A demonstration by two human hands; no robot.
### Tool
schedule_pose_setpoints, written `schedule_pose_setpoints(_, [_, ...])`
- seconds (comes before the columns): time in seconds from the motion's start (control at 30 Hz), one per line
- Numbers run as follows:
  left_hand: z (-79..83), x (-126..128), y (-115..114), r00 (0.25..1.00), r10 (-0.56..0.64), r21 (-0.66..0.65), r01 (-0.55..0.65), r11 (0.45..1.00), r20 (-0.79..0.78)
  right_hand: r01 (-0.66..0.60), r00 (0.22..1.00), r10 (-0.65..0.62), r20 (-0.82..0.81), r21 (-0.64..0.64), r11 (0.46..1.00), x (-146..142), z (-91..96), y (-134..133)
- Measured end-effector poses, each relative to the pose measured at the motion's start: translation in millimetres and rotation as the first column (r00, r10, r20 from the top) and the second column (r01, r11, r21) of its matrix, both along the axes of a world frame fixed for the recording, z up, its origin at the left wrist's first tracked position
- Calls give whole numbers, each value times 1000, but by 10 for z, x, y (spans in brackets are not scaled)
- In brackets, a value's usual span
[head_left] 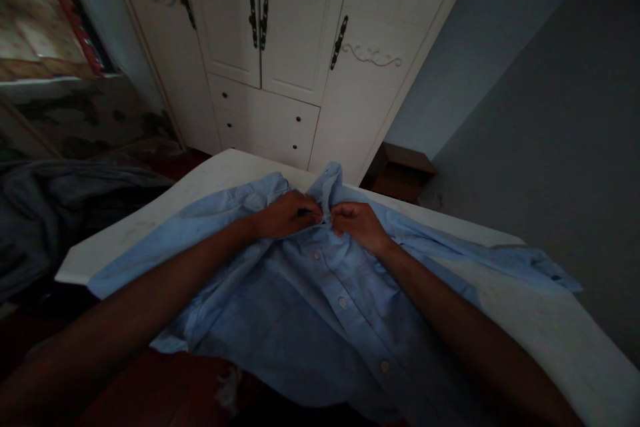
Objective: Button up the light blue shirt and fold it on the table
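Observation:
A light blue button-up shirt point(300, 307) lies spread over a white table point(545, 327), its lower edge hanging past the near side. One sleeve stretches out to the right, and white buttons run down the front placket. Near the collar point(330, 180), my left hand point(293, 213) pinches the cloth with its fingers closed. My right hand point(360, 223) grips the shirt just beside it, thumb and fingers pressed together at the top of the placket. The two sets of fingertips almost meet. Whether a button is between them is too small and dark to tell.
Beyond the table stands a white wardrobe point(290, 33) with dark handles and small drawers. A brown wooden box-like stand point(405, 170) is by the wall at the right. Grey cloth point(45, 213) is heaped at the left, and a patterned curtain point(40, 13) hangs at upper left.

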State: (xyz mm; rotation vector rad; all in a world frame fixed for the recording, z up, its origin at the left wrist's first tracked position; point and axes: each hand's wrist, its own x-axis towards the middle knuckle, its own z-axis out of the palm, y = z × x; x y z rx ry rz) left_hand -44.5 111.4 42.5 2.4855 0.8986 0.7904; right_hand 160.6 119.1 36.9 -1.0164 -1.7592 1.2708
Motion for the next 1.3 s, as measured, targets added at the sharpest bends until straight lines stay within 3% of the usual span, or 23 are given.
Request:
schedule_pose_setpoints(0.2, [-11,5,17,1000,-26,19,26,999,12,-90,988,63,-142,-196,976,39,-70,69])
schedule_pose_setpoints(0.5, [-44,28,5,993,-55,14,54,998,104,-126,954,11,-299,-369,921,30,-92,48])
schedule_pose_setpoints(0.73, [-103,35,34,989,-68,-25,72,997,133,-76,971,-5,-239,-330,941,43,-149,43])
schedule_pose_setpoints(1.07, [-79,34,20,986,-110,-126,126,984,128,148,981,-171,-97,-207,967,-58,-196,-3])
schedule_pose_setpoints(1.17, [-43,39,-8,981,-97,-198,130,972,167,161,976,-185,-112,-192,968,-70,-231,26])
schedule_pose_setpoints(1.3, [26,-39,-15,988,13,-236,23,972,151,176,951,-201,-235,-124,977,-40,-281,60])
